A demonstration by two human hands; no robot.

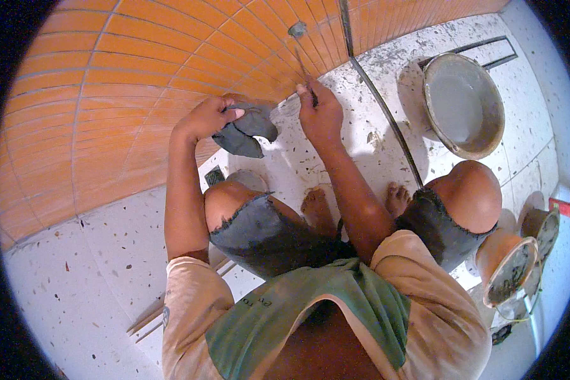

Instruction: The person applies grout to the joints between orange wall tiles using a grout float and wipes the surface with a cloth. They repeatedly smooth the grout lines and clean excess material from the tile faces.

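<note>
My left hand (204, 118) pinches a dark grey cloth (247, 133) that hangs in folds beside the orange tiled wall (145, 82). To its right, my right hand (323, 117) is closed around a thin, long tool (301, 64) with a dark handle. The tool's narrow end points up toward the wall, just below a round grey fitting (297, 29) set among the tiles. Its exact kind is too small to tell. Pale grout lines run between the tiles.
A round basin (432, 95) of grey water stands at the right beside a black frame (513, 49). A dark strip (386, 104) crosses the speckled floor. An orange bucket (487, 263) and a grey bucket (548, 221) sit at the far right. Thin sticks (147, 322) lie at lower left.
</note>
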